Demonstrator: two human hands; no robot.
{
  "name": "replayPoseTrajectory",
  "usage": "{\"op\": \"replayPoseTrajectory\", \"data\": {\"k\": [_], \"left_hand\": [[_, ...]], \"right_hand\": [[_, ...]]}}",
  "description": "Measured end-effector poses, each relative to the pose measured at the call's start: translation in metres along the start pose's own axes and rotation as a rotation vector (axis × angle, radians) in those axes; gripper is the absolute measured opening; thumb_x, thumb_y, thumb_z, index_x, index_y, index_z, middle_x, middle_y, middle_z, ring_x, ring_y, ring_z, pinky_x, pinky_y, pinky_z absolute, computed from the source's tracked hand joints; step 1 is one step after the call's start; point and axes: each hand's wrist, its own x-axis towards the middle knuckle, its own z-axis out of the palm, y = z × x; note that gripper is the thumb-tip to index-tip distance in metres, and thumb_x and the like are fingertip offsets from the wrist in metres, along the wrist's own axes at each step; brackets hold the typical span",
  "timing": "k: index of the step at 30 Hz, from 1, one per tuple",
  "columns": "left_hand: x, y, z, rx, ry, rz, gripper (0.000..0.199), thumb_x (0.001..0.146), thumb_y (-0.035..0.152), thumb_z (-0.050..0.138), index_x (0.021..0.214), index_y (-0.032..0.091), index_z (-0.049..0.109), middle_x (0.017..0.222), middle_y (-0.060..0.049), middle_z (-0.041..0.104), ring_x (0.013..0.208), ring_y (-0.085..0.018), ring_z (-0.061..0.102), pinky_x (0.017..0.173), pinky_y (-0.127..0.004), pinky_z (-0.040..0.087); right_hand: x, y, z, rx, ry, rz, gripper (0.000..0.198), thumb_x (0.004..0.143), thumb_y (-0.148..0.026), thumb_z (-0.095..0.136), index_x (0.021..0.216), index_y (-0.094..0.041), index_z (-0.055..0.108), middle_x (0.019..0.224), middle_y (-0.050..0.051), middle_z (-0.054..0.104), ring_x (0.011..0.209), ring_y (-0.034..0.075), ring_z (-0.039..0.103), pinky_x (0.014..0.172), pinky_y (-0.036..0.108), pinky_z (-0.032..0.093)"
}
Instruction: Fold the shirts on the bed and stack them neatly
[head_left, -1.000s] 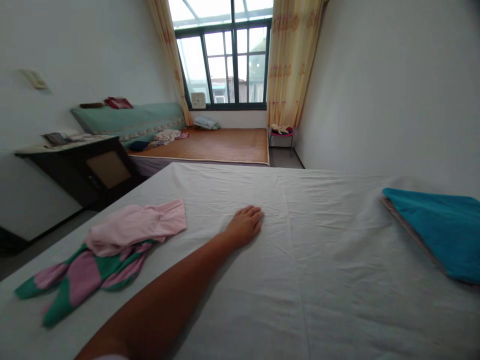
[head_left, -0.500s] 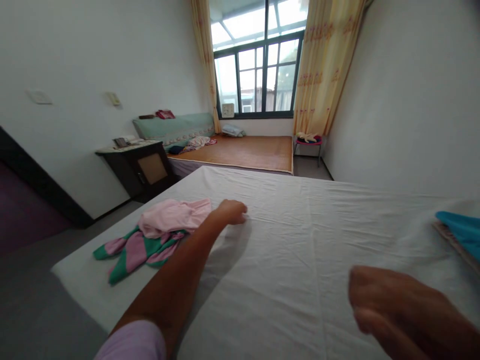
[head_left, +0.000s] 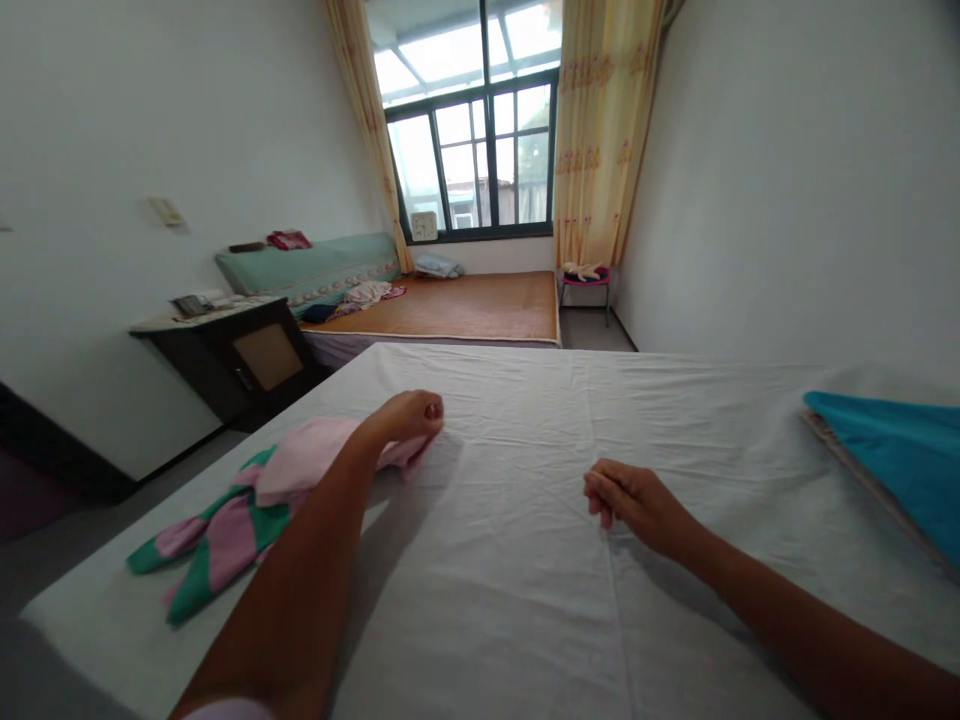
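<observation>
A pale pink garment with pink-and-green striped parts (head_left: 229, 545) lies crumpled on the white sheet (head_left: 510, 580), at the left of the bed. My left hand (head_left: 411, 415) is closed at its right end, and a fold of the pink cloth hangs from under the fingers. My left forearm covers part of the garment. Over the middle of the sheet is my right hand (head_left: 630, 500), with its fingers curled together and nothing visible in them. A blue folded cloth (head_left: 892, 450) with a brownish edge lies to the right, apart from my right hand.
Beyond the far edge of the sheet is another bed with a brown mat (head_left: 480, 305). A dark cabinet (head_left: 240, 350) stands on the left, and a small stool (head_left: 589, 278) with things on it stands below the curtain (head_left: 600, 150). White walls close both sides.
My left hand has closed on the pink garment and drawn its end up slightly. My right hand has come forward and inward over the sheet. The view has turned a little to the right.
</observation>
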Motion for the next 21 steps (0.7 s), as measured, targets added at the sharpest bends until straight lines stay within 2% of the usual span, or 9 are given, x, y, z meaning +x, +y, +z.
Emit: {"op": "replayPoseTrajectory", "data": {"k": [2, 4, 7, 9, 13, 15, 17, 19, 21], "left_hand": [[0.005, 0.040, 0.013, -0.450, 0.091, 0.177, 0.020, 0.076, 0.035, 0.059, 0.079, 0.015, 0.063, 0.069, 0.000, 0.061, 0.064, -0.012, 0.054, 0.060, -0.023, 0.042], [0.008, 0.080, 0.028, -0.852, 0.077, 0.265, 0.029, 0.079, 0.041, 0.060, 0.087, 0.014, 0.060, 0.071, 0.000, 0.059, 0.064, -0.011, 0.055, 0.059, -0.021, 0.043], [0.006, 0.116, 0.047, -1.121, -0.040, 0.324, 0.034, 0.086, 0.045, 0.053, 0.103, 0.015, 0.056, 0.088, -0.004, 0.063, 0.076, -0.013, 0.061, 0.065, -0.023, 0.047], [0.000, 0.119, 0.054, -0.957, -0.145, 0.362, 0.034, 0.088, 0.045, 0.049, 0.102, 0.015, 0.058, 0.090, -0.006, 0.064, 0.078, -0.014, 0.062, 0.067, -0.025, 0.048], [-0.016, 0.102, 0.058, -0.221, -0.321, 0.513, 0.030, 0.072, 0.039, 0.068, 0.093, 0.017, 0.064, 0.090, -0.006, 0.066, 0.082, -0.020, 0.061, 0.071, -0.028, 0.047], [-0.021, 0.097, 0.059, 0.015, -0.264, 0.546, 0.031, 0.067, 0.031, 0.070, 0.095, 0.019, 0.064, 0.099, -0.007, 0.065, 0.088, -0.023, 0.060, 0.075, -0.030, 0.047], [-0.020, 0.095, 0.057, 0.156, -0.167, 0.474, 0.022, 0.070, 0.026, 0.064, 0.091, 0.019, 0.064, 0.098, -0.009, 0.066, 0.087, -0.024, 0.061, 0.075, -0.031, 0.046], [-0.016, 0.091, 0.047, 0.217, -0.101, 0.348, 0.013, 0.074, 0.024, 0.057, 0.082, 0.019, 0.064, 0.086, -0.008, 0.067, 0.079, -0.023, 0.062, 0.070, -0.032, 0.046], [-0.013, 0.085, 0.028, 0.140, -0.052, 0.262, 0.013, 0.076, 0.026, 0.053, 0.076, 0.018, 0.064, 0.074, -0.005, 0.065, 0.069, -0.021, 0.060, 0.065, -0.030, 0.044]], "right_hand": [[0.002, 0.003, 0.000, -0.010, 0.019, -0.030, 0.022, 0.091, -0.039, 0.048, 0.096, -0.019, 0.059, 0.090, 0.004, 0.066, 0.061, 0.012, 0.059, 0.057, 0.025, 0.046], [0.002, 0.005, 0.002, 0.000, 0.028, -0.037, 0.035, 0.086, -0.036, 0.057, 0.117, -0.022, 0.052, 0.111, 0.007, 0.063, 0.071, 0.014, 0.061, 0.058, 0.025, 0.047], [0.003, 0.009, 0.003, 0.052, 0.057, -0.006, 0.040, 0.081, -0.037, 0.064, 0.115, -0.021, 0.053, 0.104, 0.006, 0.064, 0.078, 0.016, 0.061, 0.062, 0.026, 0.049], [0.005, 0.011, 0.000, 0.085, 0.087, 0.022, 0.027, 0.083, -0.041, 0.060, 0.098, -0.018, 0.060, 0.083, 0.002, 0.064, 0.071, 0.015, 0.059, 0.061, 0.026, 0.048], [0.015, 0.016, -0.023, 0.191, 0.280, 0.065, 0.034, 0.082, -0.051, 0.058, 0.086, -0.018, 0.063, 0.069, -0.001, 0.060, 0.059, 0.013, 0.055, 0.054, 0.025, 0.046], [0.020, 0.021, -0.041, 0.261, 0.415, 0.056, 0.035, 0.079, -0.052, 0.062, 0.088, -0.019, 0.063, 0.075, 0.000, 0.064, 0.064, 0.014, 0.058, 0.062, 0.028, 0.050], [0.023, 0.027, -0.059, 0.267, 0.527, 0.039, 0.035, 0.077, -0.050, 0.065, 0.092, -0.019, 0.065, 0.082, 0.001, 0.066, 0.072, 0.015, 0.061, 0.070, 0.030, 0.051], [0.025, 0.030, -0.075, 0.195, 0.654, 0.018, 0.038, 0.074, -0.048, 0.069, 0.098, -0.020, 0.066, 0.086, 0.002, 0.067, 0.076, 0.016, 0.061, 0.073, 0.032, 0.051], [0.024, 0.027, -0.089, 0.113, 0.771, -0.006, 0.038, 0.071, -0.046, 0.072, 0.099, -0.021, 0.067, 0.087, 0.002, 0.067, 0.078, 0.017, 0.061, 0.074, 0.032, 0.051]]}}
